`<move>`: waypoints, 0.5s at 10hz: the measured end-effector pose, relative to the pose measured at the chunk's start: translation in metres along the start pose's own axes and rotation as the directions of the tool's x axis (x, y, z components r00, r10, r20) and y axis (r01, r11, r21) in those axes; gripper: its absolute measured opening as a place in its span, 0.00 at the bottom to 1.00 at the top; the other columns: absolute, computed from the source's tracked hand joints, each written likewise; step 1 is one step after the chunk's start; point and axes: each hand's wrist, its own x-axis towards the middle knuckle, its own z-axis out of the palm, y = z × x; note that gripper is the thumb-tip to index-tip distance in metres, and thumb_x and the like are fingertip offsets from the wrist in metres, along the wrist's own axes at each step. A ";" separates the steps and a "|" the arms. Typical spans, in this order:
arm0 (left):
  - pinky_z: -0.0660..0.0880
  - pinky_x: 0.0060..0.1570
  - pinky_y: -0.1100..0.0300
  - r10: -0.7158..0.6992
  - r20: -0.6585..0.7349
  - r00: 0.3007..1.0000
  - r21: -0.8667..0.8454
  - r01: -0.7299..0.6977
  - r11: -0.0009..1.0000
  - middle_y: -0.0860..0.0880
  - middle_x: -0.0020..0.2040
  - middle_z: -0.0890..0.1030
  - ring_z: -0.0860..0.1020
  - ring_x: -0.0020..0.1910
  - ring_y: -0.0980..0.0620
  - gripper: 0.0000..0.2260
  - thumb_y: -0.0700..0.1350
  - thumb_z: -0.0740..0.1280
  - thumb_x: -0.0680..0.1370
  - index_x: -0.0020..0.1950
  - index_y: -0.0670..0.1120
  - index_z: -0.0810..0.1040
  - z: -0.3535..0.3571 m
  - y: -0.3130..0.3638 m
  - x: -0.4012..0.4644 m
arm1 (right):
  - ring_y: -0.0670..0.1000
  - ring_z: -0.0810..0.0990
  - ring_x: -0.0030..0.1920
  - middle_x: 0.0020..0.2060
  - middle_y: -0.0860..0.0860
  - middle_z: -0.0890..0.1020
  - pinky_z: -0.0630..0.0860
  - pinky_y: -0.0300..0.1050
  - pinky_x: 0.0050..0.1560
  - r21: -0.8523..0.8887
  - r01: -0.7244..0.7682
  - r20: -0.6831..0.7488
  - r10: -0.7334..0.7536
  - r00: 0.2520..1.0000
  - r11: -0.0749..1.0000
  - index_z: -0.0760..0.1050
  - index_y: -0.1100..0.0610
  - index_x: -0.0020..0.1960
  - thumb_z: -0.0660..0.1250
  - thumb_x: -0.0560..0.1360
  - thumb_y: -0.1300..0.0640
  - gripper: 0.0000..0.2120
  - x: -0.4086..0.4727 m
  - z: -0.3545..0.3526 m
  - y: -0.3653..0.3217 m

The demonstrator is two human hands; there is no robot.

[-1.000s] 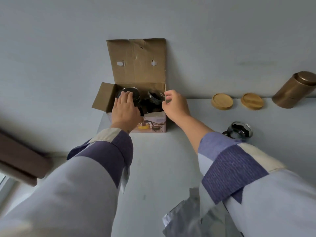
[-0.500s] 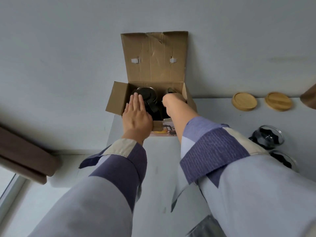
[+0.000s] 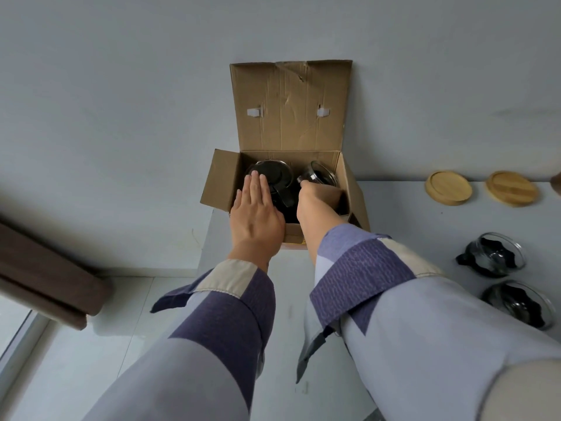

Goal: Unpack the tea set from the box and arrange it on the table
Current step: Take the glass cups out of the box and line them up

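An open cardboard box (image 3: 355, 205) stands at the table's back left corner, its lid flap up against the wall. Inside on the left is a dark glass teapot (image 3: 274, 173). My left hand (image 3: 258, 215) lies flat on top of it, fingers straight. Inside on the right is a glass cup (image 3: 322, 175). My right hand (image 3: 309, 205) reaches down into the box just in front of that cup. Its fingers are hidden inside, so its grip cannot be seen.
Two glass cups (image 3: 492, 254) (image 3: 516, 302) with dark inserts stand on the white table (image 3: 425, 232) at the right. Two round wooden coasters (image 3: 448, 187) (image 3: 511, 188) lie by the back wall. A brown edge shows at far right. The floor lies left of the table.
My right hand has gone from the box's rim down into the box. My left hand has stayed on the teapot. The view has moved closer, showing a second cup on the table.
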 end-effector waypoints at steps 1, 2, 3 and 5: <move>0.44 0.75 0.55 -0.005 0.001 1.000 -0.006 0.005 1.000 0.43 0.78 0.44 0.43 0.77 0.49 0.28 0.48 0.48 0.81 0.77 0.40 0.42 0.000 0.000 0.000 | 0.57 0.77 0.63 0.63 0.58 0.77 0.77 0.50 0.60 -0.036 0.115 -0.021 -0.116 0.993 0.993 0.66 0.61 0.68 0.76 0.66 0.61 0.33 -0.071 -0.036 -0.037; 0.43 0.75 0.55 -0.006 0.005 1.000 -0.011 0.006 1.000 0.43 0.78 0.44 0.43 0.77 0.49 0.28 0.47 0.48 0.81 0.77 0.40 0.42 0.000 0.001 -0.001 | 0.57 0.76 0.64 0.64 0.58 0.76 0.76 0.48 0.59 -0.054 0.150 -0.007 -0.151 0.989 0.987 0.65 0.61 0.68 0.76 0.67 0.61 0.34 -0.076 -0.043 -0.038; 0.43 0.75 0.55 -0.011 0.002 1.000 -0.011 0.011 1.000 0.43 0.78 0.44 0.43 0.77 0.49 0.28 0.47 0.48 0.81 0.77 0.40 0.42 0.000 0.001 -0.002 | 0.57 0.77 0.63 0.63 0.58 0.76 0.76 0.48 0.57 -0.090 0.174 0.007 -0.174 0.985 0.981 0.65 0.61 0.68 0.76 0.67 0.62 0.33 -0.081 -0.045 -0.039; 0.44 0.75 0.54 -0.026 0.016 1.000 0.008 0.026 1.000 0.43 0.78 0.44 0.43 0.77 0.48 0.28 0.47 0.47 0.81 0.77 0.40 0.42 0.000 0.001 -0.001 | 0.57 0.76 0.62 0.66 0.56 0.71 0.79 0.50 0.55 -0.196 0.301 0.036 -0.300 0.953 0.933 0.63 0.61 0.69 0.78 0.64 0.55 0.40 -0.090 -0.047 -0.050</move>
